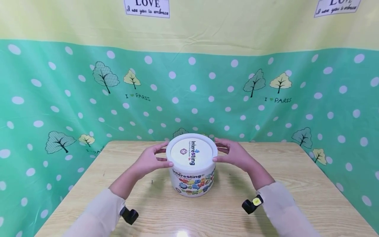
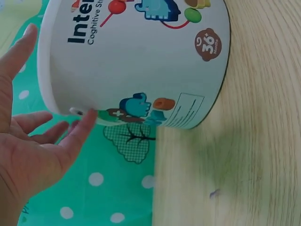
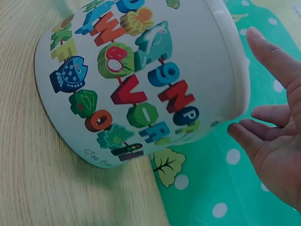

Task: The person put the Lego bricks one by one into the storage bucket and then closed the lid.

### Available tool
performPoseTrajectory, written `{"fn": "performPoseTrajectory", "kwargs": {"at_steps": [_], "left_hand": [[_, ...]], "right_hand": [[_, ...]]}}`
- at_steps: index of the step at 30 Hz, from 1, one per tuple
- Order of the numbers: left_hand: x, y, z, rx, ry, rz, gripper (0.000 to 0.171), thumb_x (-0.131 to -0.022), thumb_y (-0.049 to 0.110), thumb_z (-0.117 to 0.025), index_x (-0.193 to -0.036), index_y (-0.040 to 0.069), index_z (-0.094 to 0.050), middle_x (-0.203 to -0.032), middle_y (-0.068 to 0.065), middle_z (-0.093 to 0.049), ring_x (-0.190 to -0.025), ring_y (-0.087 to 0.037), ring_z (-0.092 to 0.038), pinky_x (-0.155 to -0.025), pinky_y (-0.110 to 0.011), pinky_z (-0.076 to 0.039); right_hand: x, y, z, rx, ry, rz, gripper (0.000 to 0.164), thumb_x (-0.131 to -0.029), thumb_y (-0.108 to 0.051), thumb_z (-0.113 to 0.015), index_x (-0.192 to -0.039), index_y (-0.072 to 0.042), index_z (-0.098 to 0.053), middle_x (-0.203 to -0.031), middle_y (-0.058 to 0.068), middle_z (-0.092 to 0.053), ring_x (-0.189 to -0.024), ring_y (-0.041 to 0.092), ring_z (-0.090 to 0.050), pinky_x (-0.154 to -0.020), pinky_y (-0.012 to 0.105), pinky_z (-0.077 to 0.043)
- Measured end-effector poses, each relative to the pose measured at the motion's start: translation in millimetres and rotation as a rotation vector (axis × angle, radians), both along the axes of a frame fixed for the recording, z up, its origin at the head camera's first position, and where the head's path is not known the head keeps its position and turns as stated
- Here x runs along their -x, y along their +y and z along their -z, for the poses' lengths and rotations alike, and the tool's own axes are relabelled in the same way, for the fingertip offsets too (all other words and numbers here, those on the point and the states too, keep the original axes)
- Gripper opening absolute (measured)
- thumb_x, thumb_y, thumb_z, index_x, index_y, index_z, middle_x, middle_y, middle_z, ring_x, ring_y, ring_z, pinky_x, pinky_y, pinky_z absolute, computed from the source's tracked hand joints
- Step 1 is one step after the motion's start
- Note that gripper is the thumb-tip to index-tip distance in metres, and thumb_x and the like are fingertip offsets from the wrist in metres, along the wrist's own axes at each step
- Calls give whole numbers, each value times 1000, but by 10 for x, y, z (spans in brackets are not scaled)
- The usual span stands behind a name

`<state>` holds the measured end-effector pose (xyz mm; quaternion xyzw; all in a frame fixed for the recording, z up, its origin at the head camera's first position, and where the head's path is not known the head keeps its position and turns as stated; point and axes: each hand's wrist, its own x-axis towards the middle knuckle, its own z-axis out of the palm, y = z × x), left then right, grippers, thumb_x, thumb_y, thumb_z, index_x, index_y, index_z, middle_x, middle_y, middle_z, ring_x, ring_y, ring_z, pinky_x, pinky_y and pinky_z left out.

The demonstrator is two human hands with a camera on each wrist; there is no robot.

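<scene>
A white round bucket (image 1: 192, 179) with colourful printed letters and animals stands upright on the table. Its lid (image 1: 191, 153) is on, printed with the word "Interesting". My left hand (image 1: 149, 160) is at the lid's left side, thumb and fingers spread along the rim; in the left wrist view, one fingertip (image 2: 89, 117) appears to touch the bucket's side below the rim. At the right side is my right hand (image 1: 235, 153), its fingers extended. In the right wrist view, its thumb (image 3: 270, 52) stands slightly apart from the lid's edge.
The wooden table (image 1: 189, 220) extends around the bucket on every side. Behind it hangs a green and yellow curtain (image 1: 192, 98) with dots and trees. A small dark speck (image 1: 152, 181) lies left of the bucket. Both wrists wear small black cameras (image 1: 129, 215).
</scene>
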<state>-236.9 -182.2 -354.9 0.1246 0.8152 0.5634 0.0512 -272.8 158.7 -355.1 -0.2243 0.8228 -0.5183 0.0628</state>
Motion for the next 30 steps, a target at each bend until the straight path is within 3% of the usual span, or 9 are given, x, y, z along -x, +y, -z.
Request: {"fn": "performPoseTrajectory", "kwargs": {"at_steps": [6,13,17,30], "left_hand": [[32,50,33,23,43,7,108,-66,27,-92,-152,3,-31,-147,-16,-43,-132,-34,-43,-89,-35,-54],[40,57,88,24,20,-13,112,-61,29,-94,-151,4,-32,-144,-13,-47,-131,-30,-43,-87,-31,-54],[39,59,102,19,32,14,111,-63,28,-93,-152,3,-30,-145,-14,-44,-133,-31,-41,-89,-32,-53],[16,60,107,50,41,2,112,-63,33,-93,-153,8,-31,-145,-12,-44,-134,-31,-40,-89,-33,-53]], "right_hand": [[-2,-68,-43,-43,36,-1,96,-69,-34,-89,-145,1,-42,-148,17,-43,-131,33,-47,-100,38,-46],[9,-95,-80,-167,95,0,99,-66,-40,-89,-143,3,-44,-145,19,-46,-129,33,-49,-101,39,-45],[25,-98,-70,-194,87,7,100,-65,-40,-89,-144,2,-44,-146,18,-45,-130,32,-48,-101,40,-45],[-11,-84,19,-139,108,23,97,-69,-40,-87,-145,0,-42,-147,16,-44,-131,33,-47,-103,41,-43]]}}
